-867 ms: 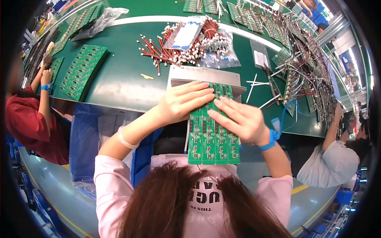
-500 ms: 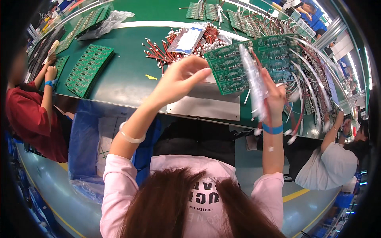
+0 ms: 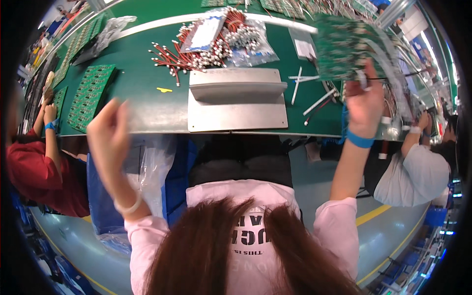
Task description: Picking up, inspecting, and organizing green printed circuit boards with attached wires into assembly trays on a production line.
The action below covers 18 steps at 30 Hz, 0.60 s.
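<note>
My right hand (image 3: 366,105), a blue band at its wrist, grips a green circuit board panel (image 3: 344,49) at the right side of the bench. White and red wires trail from the panel, and motion blurs it. My left hand (image 3: 109,135) is in the air by the front edge, close to a stack of green circuit board panels (image 3: 90,96); its fingers are smeared by motion, and nothing shows in them. Between the hands, a metal plate with an upright ridge (image 3: 237,110) lies on the green bench, with no board on it.
Behind the plate lies a pile of red-and-white connector cables (image 3: 211,54) with plastic bags. Loose white wires (image 3: 296,86) and a yellow piece (image 3: 164,90) lie on the bench. A blue bin (image 3: 110,182) with a plastic liner stands below at left. Co-workers sit at both sides.
My right hand has carried the panel up and right, off the metal plate. My left hand has moved away from the panel, left and down toward the stack.
</note>
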Each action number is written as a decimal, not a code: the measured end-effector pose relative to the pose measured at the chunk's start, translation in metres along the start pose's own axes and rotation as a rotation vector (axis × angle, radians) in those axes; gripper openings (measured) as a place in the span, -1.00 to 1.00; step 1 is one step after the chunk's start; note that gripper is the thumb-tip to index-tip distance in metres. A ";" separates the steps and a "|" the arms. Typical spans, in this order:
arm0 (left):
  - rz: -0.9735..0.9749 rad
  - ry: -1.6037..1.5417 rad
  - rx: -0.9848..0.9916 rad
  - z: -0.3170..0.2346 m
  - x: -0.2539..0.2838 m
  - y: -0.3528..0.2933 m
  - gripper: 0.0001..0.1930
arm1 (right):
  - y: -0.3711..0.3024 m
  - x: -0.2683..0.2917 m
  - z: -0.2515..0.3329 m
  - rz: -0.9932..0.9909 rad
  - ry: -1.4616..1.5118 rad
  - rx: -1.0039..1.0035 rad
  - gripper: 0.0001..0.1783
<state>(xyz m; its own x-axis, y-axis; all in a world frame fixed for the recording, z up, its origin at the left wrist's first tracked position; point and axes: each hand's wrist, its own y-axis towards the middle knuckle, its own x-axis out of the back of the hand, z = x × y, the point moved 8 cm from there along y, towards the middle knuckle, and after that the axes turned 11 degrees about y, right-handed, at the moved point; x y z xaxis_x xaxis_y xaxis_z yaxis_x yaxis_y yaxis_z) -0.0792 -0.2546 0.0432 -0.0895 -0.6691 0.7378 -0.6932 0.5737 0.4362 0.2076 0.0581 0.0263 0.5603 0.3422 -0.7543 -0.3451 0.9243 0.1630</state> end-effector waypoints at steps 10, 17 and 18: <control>0.134 0.799 0.374 0.146 0.082 -0.067 -0.83 | 0.000 0.023 0.093 0.158 0.164 -0.043 -0.76; 0.690 -0.811 -0.192 -0.122 -0.068 0.002 -0.58 | -0.005 0.001 0.078 0.531 -0.376 0.171 -0.70; 0.868 -0.999 -0.175 -0.152 -0.089 -0.010 -0.56 | -0.002 -0.006 0.066 0.556 -0.357 0.165 -0.70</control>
<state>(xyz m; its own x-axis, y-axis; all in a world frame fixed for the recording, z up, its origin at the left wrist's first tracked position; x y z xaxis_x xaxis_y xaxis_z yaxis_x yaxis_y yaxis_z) 0.0440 -0.1289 0.0515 -0.9861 -0.0720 0.1496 -0.0516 0.9894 0.1354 0.2540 0.0652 0.0726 0.5565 0.7828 -0.2786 -0.5502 0.5984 0.5824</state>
